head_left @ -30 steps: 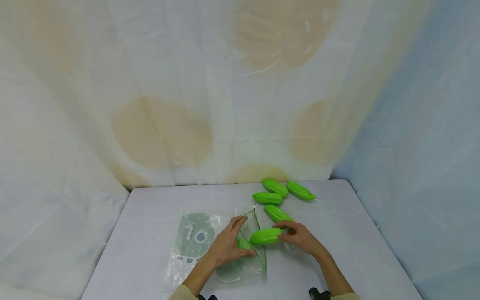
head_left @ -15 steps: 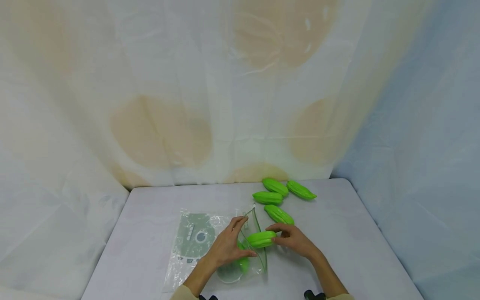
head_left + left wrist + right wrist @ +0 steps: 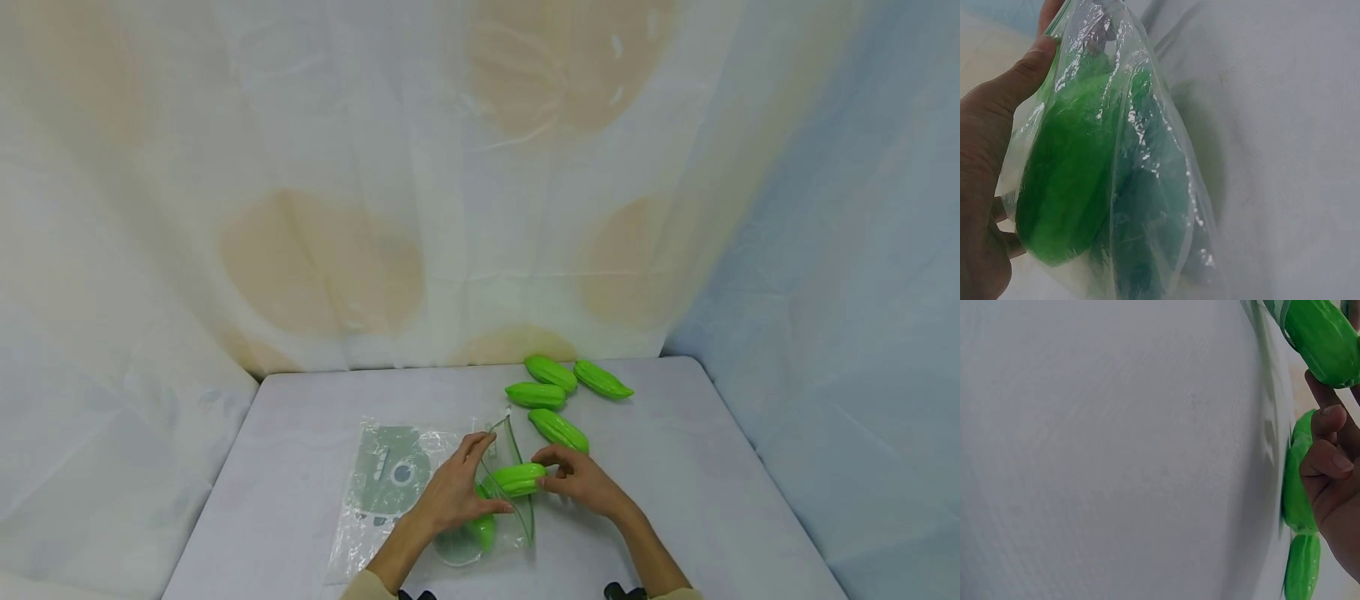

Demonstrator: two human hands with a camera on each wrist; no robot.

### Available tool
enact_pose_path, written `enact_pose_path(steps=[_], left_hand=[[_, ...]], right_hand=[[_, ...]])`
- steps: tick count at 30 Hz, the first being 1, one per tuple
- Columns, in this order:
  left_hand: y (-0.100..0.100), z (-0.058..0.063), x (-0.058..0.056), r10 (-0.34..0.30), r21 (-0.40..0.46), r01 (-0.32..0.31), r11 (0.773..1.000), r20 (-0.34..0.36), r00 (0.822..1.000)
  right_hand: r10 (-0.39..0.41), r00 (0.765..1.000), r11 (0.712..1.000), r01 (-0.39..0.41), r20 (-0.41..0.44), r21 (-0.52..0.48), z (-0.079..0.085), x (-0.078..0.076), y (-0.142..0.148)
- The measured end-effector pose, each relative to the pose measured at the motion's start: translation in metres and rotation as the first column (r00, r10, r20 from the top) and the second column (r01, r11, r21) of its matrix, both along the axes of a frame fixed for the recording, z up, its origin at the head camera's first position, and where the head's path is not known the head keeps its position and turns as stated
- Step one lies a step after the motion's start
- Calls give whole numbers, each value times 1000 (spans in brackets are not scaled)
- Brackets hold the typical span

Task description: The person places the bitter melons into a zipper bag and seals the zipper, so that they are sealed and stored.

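A clear zip bag (image 3: 393, 479) with a green print lies on the table, its mouth facing right. My left hand (image 3: 453, 487) grips the bag at its mouth, thumb and fingers spread apart so the mouth gapes. Inside sits a bright green ridged gourd (image 3: 1066, 181), resembling a bitter melon, seen through the plastic in the left wrist view. My right hand (image 3: 581, 483) holds a second such gourd (image 3: 523, 477) by its right end with the fingertips. That gourd's left end is within the bag's mouth, as the right wrist view also shows at the green-edged rim (image 3: 1277, 315).
Just behind my right hand lies another green gourd (image 3: 558, 429). Farther back are three more: one at the left (image 3: 535, 396), one behind it (image 3: 550, 372) and one at the right (image 3: 602, 380). A patterned curtain (image 3: 480, 275) hangs behind the white table (image 3: 697, 467).
My right hand has moved left, carrying the held gourd from beside the bag's mouth into it. The gourd inside the bag has shifted toward the near side. My left hand has stayed put.
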State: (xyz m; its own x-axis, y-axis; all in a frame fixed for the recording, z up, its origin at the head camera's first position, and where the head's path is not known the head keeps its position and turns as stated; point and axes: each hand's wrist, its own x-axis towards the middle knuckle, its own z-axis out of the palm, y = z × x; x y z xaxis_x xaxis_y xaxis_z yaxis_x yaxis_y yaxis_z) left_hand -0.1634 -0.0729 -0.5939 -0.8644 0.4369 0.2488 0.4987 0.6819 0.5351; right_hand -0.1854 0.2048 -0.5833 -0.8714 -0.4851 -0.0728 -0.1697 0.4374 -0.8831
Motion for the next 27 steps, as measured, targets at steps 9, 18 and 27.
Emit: enact_pose_path(steps=[9,18,27], left_hand=[[0,-2,-1,3,-5,-3,1000,-6,1000],[0,-2,-1,1,-7,-1,1000,-23,1000],[0,-1,0,-3,-11,3,1000,-49,999]], right_hand=[[5,1000,1000,-5,11,-7,2,1,-4],[-8,1000,999,9,-13,32,0,2,-5],[21,1000,1000,-21,9,4,-1,3,-4]])
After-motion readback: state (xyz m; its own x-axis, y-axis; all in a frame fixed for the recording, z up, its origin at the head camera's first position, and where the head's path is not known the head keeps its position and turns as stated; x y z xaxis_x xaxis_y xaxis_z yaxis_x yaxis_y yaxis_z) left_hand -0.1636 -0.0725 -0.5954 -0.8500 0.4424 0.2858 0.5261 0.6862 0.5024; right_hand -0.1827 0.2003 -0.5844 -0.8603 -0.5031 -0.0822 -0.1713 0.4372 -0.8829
